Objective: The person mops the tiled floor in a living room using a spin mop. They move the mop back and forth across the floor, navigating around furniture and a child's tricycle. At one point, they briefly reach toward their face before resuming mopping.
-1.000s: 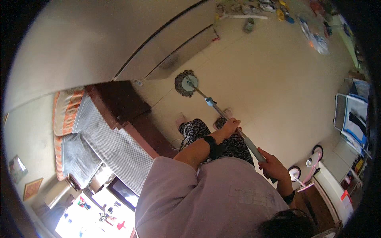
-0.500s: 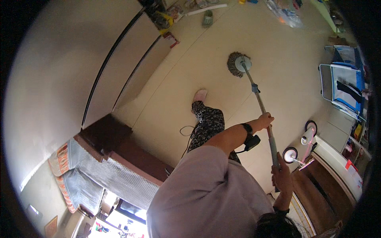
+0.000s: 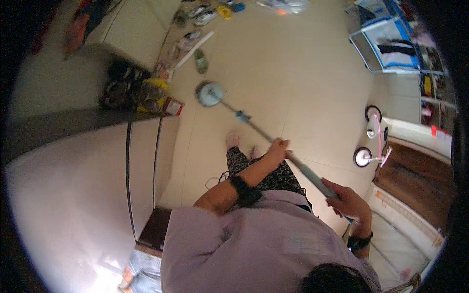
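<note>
A long-handled mop slants across the view, its round pale-blue head on the floor at the upper left. Dark strands show round the far left side of the head. My left hand is wrapped round the middle of the pole. Farther up, near the handle's end, my right hand grips the grey-green sleeve. The lower end of the handle is partly hidden behind that hand.
Close to the mop head lie a green clog, a white strip and a yellow bag. A pale cabinet fills the left. At right stand a small pink bike and a blue-white folding frame.
The mop head has swept left across the floor, toward the clog and the cabinet corner. Both hands keep their grip, and the view has turned left. Both feet now show.
</note>
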`<state>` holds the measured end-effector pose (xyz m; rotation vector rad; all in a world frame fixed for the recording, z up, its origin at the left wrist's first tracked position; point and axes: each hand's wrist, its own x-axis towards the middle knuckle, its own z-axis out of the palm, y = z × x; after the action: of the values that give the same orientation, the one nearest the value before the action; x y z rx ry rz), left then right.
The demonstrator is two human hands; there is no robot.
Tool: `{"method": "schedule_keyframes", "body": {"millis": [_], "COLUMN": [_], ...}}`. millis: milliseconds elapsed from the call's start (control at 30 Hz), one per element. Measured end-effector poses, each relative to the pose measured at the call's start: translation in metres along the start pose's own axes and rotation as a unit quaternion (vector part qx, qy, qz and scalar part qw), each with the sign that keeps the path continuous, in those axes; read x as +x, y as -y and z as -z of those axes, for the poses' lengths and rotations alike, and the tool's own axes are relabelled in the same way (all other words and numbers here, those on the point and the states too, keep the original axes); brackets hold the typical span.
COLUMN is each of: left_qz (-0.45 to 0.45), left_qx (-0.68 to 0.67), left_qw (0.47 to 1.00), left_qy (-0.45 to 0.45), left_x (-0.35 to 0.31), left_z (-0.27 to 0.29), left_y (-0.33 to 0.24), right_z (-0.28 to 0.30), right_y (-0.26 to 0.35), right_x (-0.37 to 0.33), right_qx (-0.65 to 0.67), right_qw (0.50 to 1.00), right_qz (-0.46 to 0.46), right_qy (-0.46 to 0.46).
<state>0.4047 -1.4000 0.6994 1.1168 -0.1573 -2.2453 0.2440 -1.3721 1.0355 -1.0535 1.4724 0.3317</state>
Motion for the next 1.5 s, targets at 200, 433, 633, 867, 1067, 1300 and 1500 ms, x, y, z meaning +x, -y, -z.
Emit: {"method": "schedule_keyframes", "body": {"millis": [200,433,633,867,1067,1300,1500], "left_qz": [0.034,0.049,0.135,0.072,0.065,0.012,0.084], "left_qx": [0.065,0.099,0.116,0.266,0.272,0.154,0.237], "left_qw": [0.988,0.985,0.984,0.955,0.956,0.987,0.959], "left_qy": [-0.139,-0.132,-0.008,0.110,0.088,0.043,-0.130], "left_x": [0.035,0.105,0.195,0.283,0.281,0.256,0.320], "left_z": [0.119,0.079,-0.057,-0.179,-0.184,-0.108,0.024], "left_y": [-0.051,-0.040,-0.019,-0.039,-0.074,-0.172,-0.288], "right_z": [0.010,0.054,0.132,0.165,0.183,0.226,0.252], "right_y": [0.043,0.008,-0.018,-0.040,-0.016,0.002,0.098], "right_x": [0.147,0.166,0.103,0.096,0.080,0.103,0.267], "right_qx": [0.380,0.277,0.307,0.307,0.353,0.282,0.429], "right_qw": [0.913,0.957,0.947,0.932,0.921,0.950,0.899], "right_qz": [-0.022,-0.010,-0.075,-0.048,-0.019,0.119,0.084], "right_qy": [0.146,0.079,-0.053,-0.188,-0.163,-0.062,0.025]}}
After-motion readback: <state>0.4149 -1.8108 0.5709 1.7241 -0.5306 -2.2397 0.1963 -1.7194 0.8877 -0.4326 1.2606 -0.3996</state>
